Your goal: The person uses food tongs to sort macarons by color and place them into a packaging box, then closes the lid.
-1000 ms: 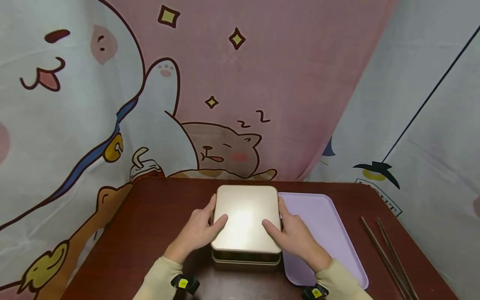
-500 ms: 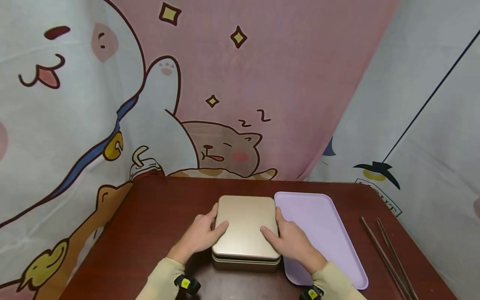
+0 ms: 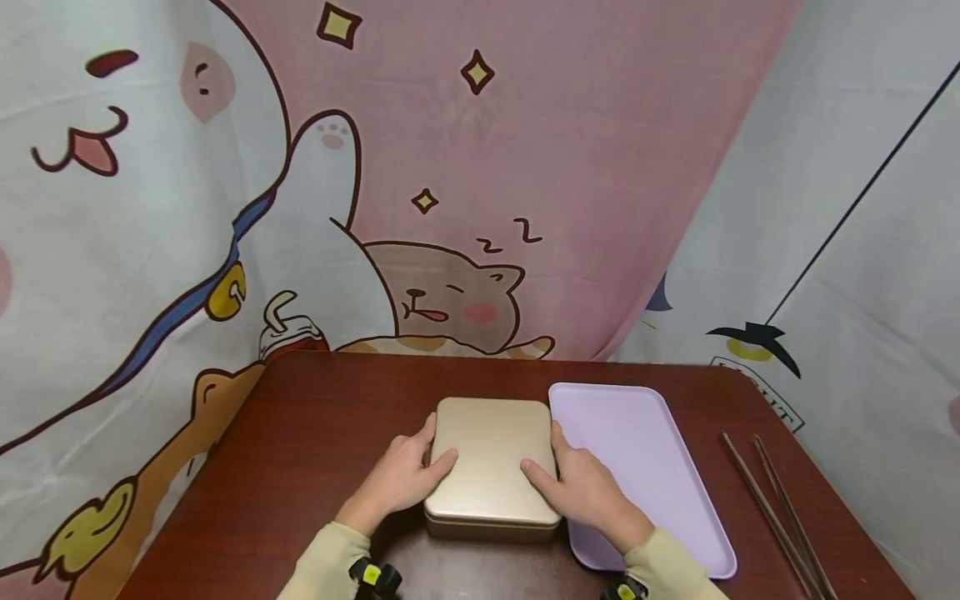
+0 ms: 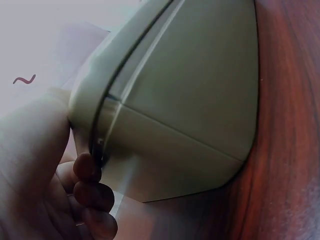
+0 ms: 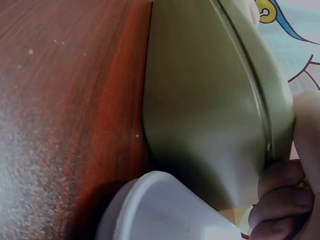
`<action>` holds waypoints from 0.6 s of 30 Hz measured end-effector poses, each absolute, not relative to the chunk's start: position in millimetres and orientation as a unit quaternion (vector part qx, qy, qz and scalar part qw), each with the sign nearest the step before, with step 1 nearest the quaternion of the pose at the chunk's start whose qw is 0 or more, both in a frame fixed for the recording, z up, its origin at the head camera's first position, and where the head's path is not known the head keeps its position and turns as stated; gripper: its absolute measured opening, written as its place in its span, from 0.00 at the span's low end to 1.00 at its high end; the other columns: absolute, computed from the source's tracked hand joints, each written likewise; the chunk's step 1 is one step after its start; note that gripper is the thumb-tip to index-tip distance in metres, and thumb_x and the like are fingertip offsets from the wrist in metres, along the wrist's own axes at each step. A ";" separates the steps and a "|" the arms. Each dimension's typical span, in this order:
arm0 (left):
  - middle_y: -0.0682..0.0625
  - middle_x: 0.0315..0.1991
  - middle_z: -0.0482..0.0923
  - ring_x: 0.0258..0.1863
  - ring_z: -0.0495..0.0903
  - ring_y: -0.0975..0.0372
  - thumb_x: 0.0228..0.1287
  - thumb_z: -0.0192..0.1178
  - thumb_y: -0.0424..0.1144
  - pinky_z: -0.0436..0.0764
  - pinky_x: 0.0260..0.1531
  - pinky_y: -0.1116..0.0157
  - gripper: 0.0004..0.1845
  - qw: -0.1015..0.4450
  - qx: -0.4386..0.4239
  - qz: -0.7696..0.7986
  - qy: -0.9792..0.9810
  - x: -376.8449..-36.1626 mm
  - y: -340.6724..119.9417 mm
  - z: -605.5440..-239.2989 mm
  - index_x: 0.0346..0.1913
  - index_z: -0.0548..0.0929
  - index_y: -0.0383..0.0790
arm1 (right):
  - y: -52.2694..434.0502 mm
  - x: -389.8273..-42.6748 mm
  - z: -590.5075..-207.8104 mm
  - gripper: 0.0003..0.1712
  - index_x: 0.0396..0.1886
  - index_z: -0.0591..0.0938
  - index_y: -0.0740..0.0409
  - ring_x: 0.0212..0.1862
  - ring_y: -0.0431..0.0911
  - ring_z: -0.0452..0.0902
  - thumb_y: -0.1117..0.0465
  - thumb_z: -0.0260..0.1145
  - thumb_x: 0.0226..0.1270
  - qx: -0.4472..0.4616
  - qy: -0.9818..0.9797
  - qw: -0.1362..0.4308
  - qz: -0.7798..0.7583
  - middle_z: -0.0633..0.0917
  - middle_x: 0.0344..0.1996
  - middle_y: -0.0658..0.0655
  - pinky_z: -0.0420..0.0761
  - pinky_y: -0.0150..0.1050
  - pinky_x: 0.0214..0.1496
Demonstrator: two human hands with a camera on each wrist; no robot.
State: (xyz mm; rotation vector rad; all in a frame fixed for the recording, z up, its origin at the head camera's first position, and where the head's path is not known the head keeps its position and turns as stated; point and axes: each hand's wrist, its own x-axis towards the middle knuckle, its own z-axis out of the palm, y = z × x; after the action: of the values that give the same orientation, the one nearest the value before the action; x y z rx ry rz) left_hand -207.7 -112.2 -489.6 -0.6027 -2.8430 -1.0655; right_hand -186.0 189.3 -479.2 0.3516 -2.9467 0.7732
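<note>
Hands grip a gold tin [image 3: 491, 460] at lower centre of the frame: left hand [image 3: 398, 479] and right hand [image 3: 581, 485] clasp its side edges, thumbs on the lid. Stiff, smooth metal, probably light and slippery; the lid seam looks the surest hold. It sits on the tabletop [image 3: 315, 425], just beside a lilac tray [image 3: 637, 450].

The head view looks forward and steeply down from above the near edge of the desk [image 3: 300, 433], taking in the whole top and the cartoon curtain [image 3: 480, 167] behind it. The left wrist view sits low, very close against the left side of the gold tin [image 4: 190, 100], facing right across the desk. The right wrist view sits as low and as close at the tin's right side, facing left, the lilac tray [image 5: 165, 210] at its bottom edge. All three share the tin and the desk.
</note>
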 end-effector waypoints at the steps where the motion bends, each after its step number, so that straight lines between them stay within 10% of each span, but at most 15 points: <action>1: 0.61 0.13 0.67 0.13 0.63 0.71 0.77 0.57 0.59 0.81 0.36 0.67 0.47 0.023 -0.195 -0.344 -0.918 -207.1 -112.0 -489.7 0.79 0.58 0.23 | 189.2 -185.7 -480.0 0.55 0.79 0.60 0.76 0.50 0.61 0.88 0.36 0.64 0.74 0.114 -0.960 0.039 0.252 0.86 0.51 0.76 0.87 0.56 0.51; 9: 0.57 0.17 0.73 0.29 0.82 0.67 0.77 0.57 0.59 0.87 0.47 0.57 0.47 0.027 -0.191 -0.327 -0.925 -205.1 -111.3 -490.9 0.78 0.60 0.21 | 188.2 -185.8 -480.6 0.55 0.79 0.60 0.76 0.51 0.61 0.88 0.35 0.64 0.73 0.113 -0.961 0.033 0.248 0.87 0.50 0.75 0.87 0.56 0.52; 13: 0.38 0.35 0.87 0.46 0.89 0.56 0.76 0.58 0.58 0.87 0.53 0.52 0.46 0.031 -0.183 -0.325 -0.927 -205.1 -110.5 -491.7 0.77 0.62 0.20 | 187.4 -185.4 -478.3 0.56 0.79 0.60 0.76 0.49 0.62 0.88 0.34 0.63 0.73 0.115 -0.964 0.028 0.239 0.87 0.49 0.75 0.87 0.56 0.50; 18: 0.26 0.56 0.83 0.55 0.87 0.47 0.76 0.57 0.58 0.86 0.56 0.49 0.45 0.026 -0.178 -0.320 -0.930 -205.7 -110.2 -490.7 0.76 0.62 0.20 | 186.6 -186.2 -474.8 0.57 0.79 0.61 0.76 0.49 0.62 0.88 0.32 0.62 0.73 0.112 -0.967 0.015 0.228 0.88 0.48 0.75 0.87 0.56 0.48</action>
State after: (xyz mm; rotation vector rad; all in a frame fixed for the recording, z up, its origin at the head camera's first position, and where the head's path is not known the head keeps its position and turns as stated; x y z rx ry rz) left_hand -205.7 -110.2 -490.7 -0.5491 -2.8749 -0.9897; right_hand -186.2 186.6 -474.8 0.3499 -3.0097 0.7095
